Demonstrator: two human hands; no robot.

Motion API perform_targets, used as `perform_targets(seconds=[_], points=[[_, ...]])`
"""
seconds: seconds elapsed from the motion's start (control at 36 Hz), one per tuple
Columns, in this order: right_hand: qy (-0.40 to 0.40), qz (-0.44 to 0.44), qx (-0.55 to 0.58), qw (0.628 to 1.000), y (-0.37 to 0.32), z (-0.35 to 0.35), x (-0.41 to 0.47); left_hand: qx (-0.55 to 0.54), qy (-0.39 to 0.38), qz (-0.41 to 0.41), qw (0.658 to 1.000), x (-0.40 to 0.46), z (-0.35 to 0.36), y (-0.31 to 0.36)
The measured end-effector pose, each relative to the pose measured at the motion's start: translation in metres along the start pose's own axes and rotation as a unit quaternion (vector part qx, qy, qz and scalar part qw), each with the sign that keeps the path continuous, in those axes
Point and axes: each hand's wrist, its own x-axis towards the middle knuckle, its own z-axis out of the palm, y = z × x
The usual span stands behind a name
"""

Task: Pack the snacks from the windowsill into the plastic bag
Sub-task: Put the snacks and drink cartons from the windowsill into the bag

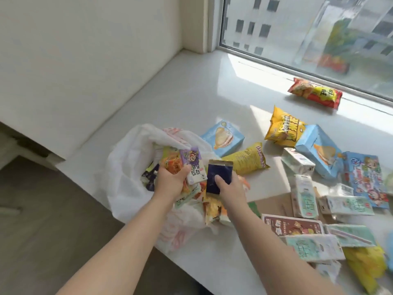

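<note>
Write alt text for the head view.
A person's left hand grips small snack packets and the right hand grips a dark blue packet over an open white plastic bag on a windowsill, with more snacks spread to the right.

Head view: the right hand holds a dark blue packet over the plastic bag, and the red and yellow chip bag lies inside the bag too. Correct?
Not quite. The head view shows the right hand holding the blue packet over the plastic bag, but the chip bag lies on the windowsill by the window.

White plastic bag (127, 167) with pink print, dark blue packet (219, 175), yellow chip bag (284, 126), pale blue boxes (223, 137)
</note>
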Motion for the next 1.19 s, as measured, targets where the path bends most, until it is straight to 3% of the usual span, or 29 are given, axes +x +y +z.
perform_targets(seconds=[0.11, 0.36, 0.47, 0.56, 0.61, 0.75, 0.86, 0.94, 1.08, 1.19], points=[[-0.031, 0.028, -0.009, 0.999, -0.010, 0.047, 0.021, -0.013, 0.030, -0.022, 0.999, 0.049, -0.034, -0.016], [-0.050, 0.020, -0.225, 0.973, -0.002, 0.102, 0.057, -0.015, 0.053, -0.049, 0.997, 0.106, -0.049, -0.029], [-0.102, 0.001, -0.290, 0.952, 0.001, 0.115, 0.063, 0.118, 0.062, -0.011, 0.991, 0.119, -0.054, -0.039], [-0.162, -0.009, -0.376, 0.912, 0.009, 0.121, 0.060, 0.241, 0.047, -0.005, 0.969, 0.122, -0.059, -0.047], [-0.166, -0.019, -0.391, 0.905, 0.011, 0.124, 0.057, 0.305, 0.034, -0.017, 0.952, 0.121, -0.062, -0.050], [-0.074, -0.046, -0.316, 0.945, 0.008, 0.118, 0.039, 0.455, 0.029, 0.043, 0.889, 0.103, -0.048, -0.034], [0.000, -0.070, -0.254, 0.965, 0.013, 0.091, 0.017, 0.523, 0.034, 0.198, 0.828, 0.079, -0.022, -0.017], [0.041, -0.071, -0.240, 0.967, 0.023, 0.062, 0.002, 0.519, 0.006, 0.264, 0.813, 0.060, -0.002, -0.008], [0.092, -0.061, -0.270, 0.956, 0.052, 0.006, -0.031, 0.516, -0.067, 0.301, 0.799, 0.037, 0.028, -0.007], [0.189, -0.017, -0.241, 0.952, 0.081, -0.048, -0.055, 0.514, -0.126, 0.365, 0.766, 0.018, 0.056, -0.006]])
